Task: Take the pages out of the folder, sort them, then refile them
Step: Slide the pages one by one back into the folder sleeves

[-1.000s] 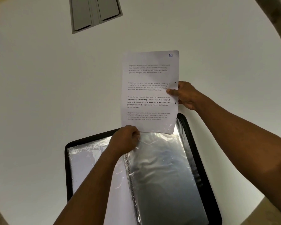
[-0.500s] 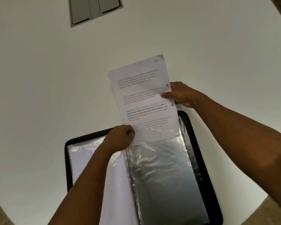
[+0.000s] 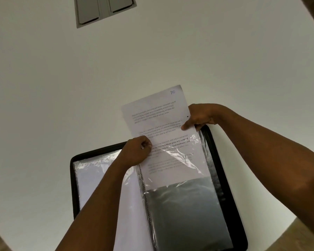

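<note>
White table; both hands pinching page, half-sleeved, numbered end pointing away

You worked at a round white table whose matte top filled nearly the whole view and showed no marks or stains. Set flush into the top at the far side was a grey rectangular panel with two hinged flaps side by side, both lying closed. Light fell evenly over the surface, slightly dimmer toward the far side, with only soft shadows. Beyond the table's curved rim, a tan floor showed at your lower right. A dark brown surface occupied the upper right corner; its nature could not be determined.
</note>
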A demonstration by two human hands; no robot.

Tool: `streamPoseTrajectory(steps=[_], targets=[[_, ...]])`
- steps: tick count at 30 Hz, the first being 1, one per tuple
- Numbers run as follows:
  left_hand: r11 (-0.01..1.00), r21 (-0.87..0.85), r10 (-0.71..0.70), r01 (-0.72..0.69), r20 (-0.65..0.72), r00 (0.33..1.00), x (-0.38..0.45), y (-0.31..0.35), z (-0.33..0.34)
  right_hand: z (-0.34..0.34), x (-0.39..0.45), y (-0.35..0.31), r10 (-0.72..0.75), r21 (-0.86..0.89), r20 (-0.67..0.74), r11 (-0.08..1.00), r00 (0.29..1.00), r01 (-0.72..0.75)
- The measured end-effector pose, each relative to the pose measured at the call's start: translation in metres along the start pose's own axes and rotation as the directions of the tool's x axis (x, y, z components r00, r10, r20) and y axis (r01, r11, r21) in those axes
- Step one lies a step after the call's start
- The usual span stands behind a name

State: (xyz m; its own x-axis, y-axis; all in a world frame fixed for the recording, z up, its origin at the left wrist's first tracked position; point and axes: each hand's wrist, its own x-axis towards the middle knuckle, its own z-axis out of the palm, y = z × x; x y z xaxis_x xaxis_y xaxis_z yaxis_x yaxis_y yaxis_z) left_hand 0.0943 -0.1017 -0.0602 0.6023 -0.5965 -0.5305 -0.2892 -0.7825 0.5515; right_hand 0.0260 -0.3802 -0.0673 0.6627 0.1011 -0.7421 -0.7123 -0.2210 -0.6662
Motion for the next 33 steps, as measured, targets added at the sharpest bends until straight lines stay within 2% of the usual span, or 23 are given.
streamPoseTrajectory(steps=[2,5,8,10,12,15,18,21,23,24,26,27,29,31,33], targets=[[1.000,0.005,-0.009,0.009,-0.012,1.000,0.000,0.001,0.003,0.001,-0.004,-0.003,0.024,-0.049,0.033,0.999,0.999,-0.023],[1.000,-0.011,-0.012,0.012,-0.039,0.999,-0.001,-0.001,0.004,0.004,-0.004,-0.003,-0.032,0.062,-0.017,0.998,0.999,0.033],[1.000,-0.022,-0.013,0.011,-0.069,0.998,-0.003,-0.008,0.002,0.014,0.003,-0.004,-0.084,0.238,-0.262,0.960,0.961,0.149],[0.999,-0.018,-0.030,0.029,-0.085,0.996,-0.006,-0.014,0.000,0.020,0.007,-0.003,-0.080,0.242,-0.385,0.953,0.919,0.184],[0.999,0.006,-0.048,0.049,-0.093,0.994,-0.007,-0.019,-0.002,0.019,0.006,-0.001,-0.096,0.157,-0.350,0.975,0.932,0.160],[0.999,0.014,-0.041,0.043,-0.099,0.994,-0.007,-0.022,-0.006,0.010,-0.002,0.001,-0.075,-0.016,-0.165,0.997,0.983,0.074],[1.000,0.001,-0.022,0.022,-0.112,0.993,-0.007,-0.022,-0.007,0.005,-0.008,-0.003,-0.036,-0.068,-0.042,0.997,0.998,0.033],[1.000,-0.027,-0.011,0.007,-0.133,0.991,-0.008,-0.021,-0.005,0.009,-0.008,-0.010,-0.087,0.067,-0.109,0.993,0.990,0.095],[0.999,-0.040,-0.016,0.011,-0.140,0.990,-0.007,-0.021,-0.004,0.015,-0.001,-0.013,-0.105,0.210,-0.229,0.966,0.968,0.154],[0.999,-0.049,-0.023,0.016,-0.145,0.989,-0.007,-0.021,-0.004,0.016,0.001,-0.014,-0.108,0.222,-0.294,0.959,0.950,0.178],[0.998,-0.064,-0.029,0.019,-0.160,0.987,-0.007,-0.021,-0.004,0.015,0.004,-0.014,-0.136,0.081,-0.371,0.981,0.919,0.177],[0.997,-0.069,-0.031,0.019,-0.166,0.986,-0.007,-0.021,-0.003,0.013,0.004,-0.014,-0.153,-0.036,-0.349,0.988,0.925,0.150],[0.997,-0.070,-0.030,0.018,-0.169,0.985,-0.007,-0.021,-0.003,0.008,-0.001,-0.015,-0.139,-0.229,-0.215,0.969,0.967,0.088],[0.998,-0.065,-0.032,0.021,-0.167,0.985,-0.007,-0.021,-0.003,0.005,-0.004,-0.017,-0.101,-0.303,-0.110,0.951,0.989,0.064],[0.997,-0.077,-0.039,0.027,-0.165,0.986,-0.007,-0.022,-0.001,0.006,-0.004,-0.019,-0.112,-0.281,-0.104,0.956,0.988,0.079]])
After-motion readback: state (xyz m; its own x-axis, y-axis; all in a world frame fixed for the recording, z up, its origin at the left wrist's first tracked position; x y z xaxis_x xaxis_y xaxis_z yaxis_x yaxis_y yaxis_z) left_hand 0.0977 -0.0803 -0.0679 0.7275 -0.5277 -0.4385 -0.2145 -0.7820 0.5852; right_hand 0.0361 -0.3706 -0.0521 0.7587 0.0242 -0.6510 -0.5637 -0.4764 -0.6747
